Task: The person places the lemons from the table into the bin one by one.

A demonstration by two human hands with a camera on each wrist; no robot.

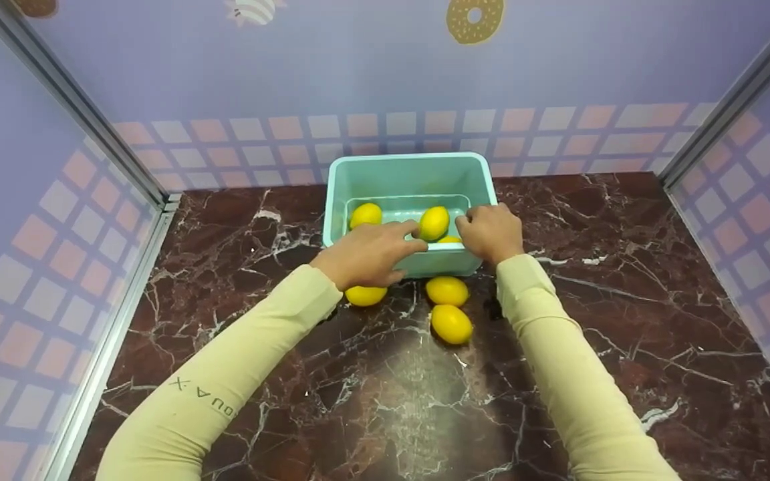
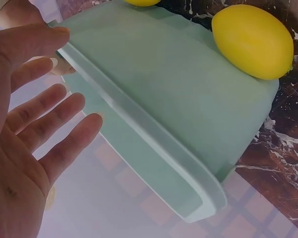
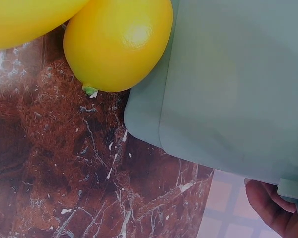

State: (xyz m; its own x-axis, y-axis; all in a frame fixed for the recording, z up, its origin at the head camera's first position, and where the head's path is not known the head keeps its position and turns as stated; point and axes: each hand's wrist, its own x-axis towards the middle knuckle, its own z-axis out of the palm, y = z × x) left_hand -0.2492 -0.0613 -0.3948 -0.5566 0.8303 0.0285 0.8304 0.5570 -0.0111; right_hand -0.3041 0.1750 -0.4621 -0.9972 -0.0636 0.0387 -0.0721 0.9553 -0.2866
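A pale green plastic bin (image 1: 412, 172) stands by the back wall with several lemons inside, among them a left one (image 1: 366, 215) and a right one (image 1: 434, 223). My left hand (image 1: 368, 255) is over the bin's near rim, its fingers straight and holding nothing; the left wrist view shows the palm beside the rim. At the near right corner my right hand (image 1: 492, 232) grips the rim, with curled fingers (image 3: 266, 207) under its edge in the right wrist view. Outside, one lemon (image 1: 366, 296) lies partly hidden below my left hand.
Two more lemons, a farther one (image 1: 447, 292) and a nearer one (image 1: 452, 325), lie on the dark red marbled tabletop (image 1: 331, 401) before the bin. Purple panels with metal edge strips (image 1: 124, 153) enclose the table at left, back and right.
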